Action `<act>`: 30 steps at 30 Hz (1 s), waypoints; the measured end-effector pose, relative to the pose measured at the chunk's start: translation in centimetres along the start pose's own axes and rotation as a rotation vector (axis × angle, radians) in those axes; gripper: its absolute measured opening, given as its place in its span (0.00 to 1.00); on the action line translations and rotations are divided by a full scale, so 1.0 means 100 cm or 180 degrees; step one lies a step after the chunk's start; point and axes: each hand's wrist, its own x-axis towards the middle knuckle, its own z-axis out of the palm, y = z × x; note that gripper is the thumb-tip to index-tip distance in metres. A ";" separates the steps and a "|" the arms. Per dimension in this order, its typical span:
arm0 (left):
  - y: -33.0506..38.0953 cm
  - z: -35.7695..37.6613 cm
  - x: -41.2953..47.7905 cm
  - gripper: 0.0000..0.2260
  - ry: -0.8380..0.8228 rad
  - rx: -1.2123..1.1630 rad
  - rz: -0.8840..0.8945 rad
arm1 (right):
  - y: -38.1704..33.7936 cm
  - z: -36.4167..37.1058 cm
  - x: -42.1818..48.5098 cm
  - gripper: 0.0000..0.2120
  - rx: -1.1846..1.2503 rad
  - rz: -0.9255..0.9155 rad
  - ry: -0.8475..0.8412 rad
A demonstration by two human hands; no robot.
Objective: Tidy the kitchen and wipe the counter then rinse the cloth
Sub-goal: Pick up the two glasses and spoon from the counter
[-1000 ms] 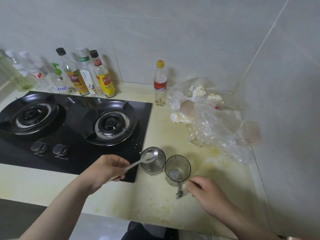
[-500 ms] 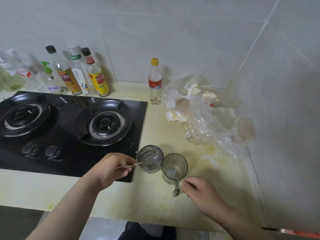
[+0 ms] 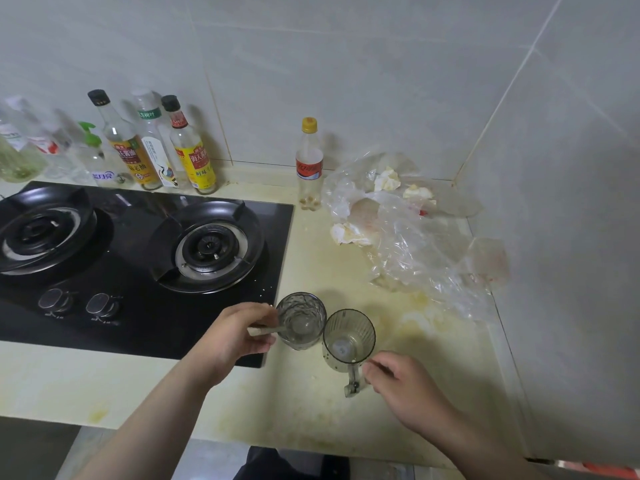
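Two clear glasses stand side by side on the stained cream counter (image 3: 311, 407). The left glass (image 3: 301, 320) holds the bowl of a metal spoon (image 3: 273, 330), and my left hand (image 3: 232, 337) grips the spoon's handle beside that glass. The right one is a glass mug (image 3: 348, 339) with a handle (image 3: 353, 382) pointing toward me. My right hand (image 3: 398, 386) has its fingertips at that handle, fingers bent; whether they pinch it I cannot tell. No cloth is in view.
A black two-burner gas hob (image 3: 138, 265) fills the left. Several sauce bottles (image 3: 187, 147) line the back wall, with a yellow-capped plastic bottle (image 3: 309, 164) apart. A crumpled clear plastic bag (image 3: 415, 230) with paper scraps lies in the right corner by the tiled wall.
My left hand has lowered the spoon from above the left glass into it. My right hand stays at the mug's handle.
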 end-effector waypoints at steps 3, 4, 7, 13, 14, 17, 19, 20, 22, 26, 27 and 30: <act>-0.008 -0.007 0.002 0.15 0.0420 -0.0007 -0.0008 | 0.001 -0.004 0.000 0.21 0.0027 -0.0051 0.0039; -0.011 -0.009 0.002 0.14 0.0561 -0.0001 0.0036 | 0.001 -0.006 0.000 0.18 0.0036 -0.0074 0.0103; -0.029 -0.017 0.005 0.11 0.0617 0.0382 0.0278 | 0.000 -0.010 0.002 0.10 -0.0091 -0.0294 0.0504; -0.057 -0.005 0.018 0.42 0.0107 0.1244 0.0557 | -0.016 -0.009 0.010 0.37 -0.0859 -0.0479 0.0486; -0.058 0.001 0.021 0.46 0.0071 0.1241 0.0593 | -0.019 -0.007 0.011 0.43 -0.0910 -0.0371 0.0329; -0.062 0.015 0.027 0.50 0.0021 0.1344 0.0792 | -0.022 0.006 0.016 0.52 -0.0859 -0.0137 0.0201; -0.063 0.021 0.030 0.49 0.0049 0.1282 0.0845 | -0.024 0.014 0.019 0.54 -0.0713 -0.0014 0.0168; -0.064 0.023 0.032 0.49 0.0093 0.1235 0.0866 | -0.026 0.016 0.020 0.54 -0.0654 0.0035 0.0157; -0.063 0.027 0.032 0.49 0.0187 0.1183 0.0953 | -0.025 0.021 0.023 0.53 -0.0512 0.0106 0.0185; -0.059 0.034 0.029 0.42 0.0336 0.1052 0.1103 | -0.023 0.023 0.026 0.52 -0.0374 0.0221 0.0250; -0.058 0.035 0.029 0.41 0.0355 0.1021 0.1130 | -0.022 0.023 0.026 0.52 -0.0326 0.0237 0.0265; -0.056 0.037 0.027 0.37 0.0374 0.0960 0.1201 | -0.022 0.022 0.024 0.51 -0.0097 0.0213 0.0379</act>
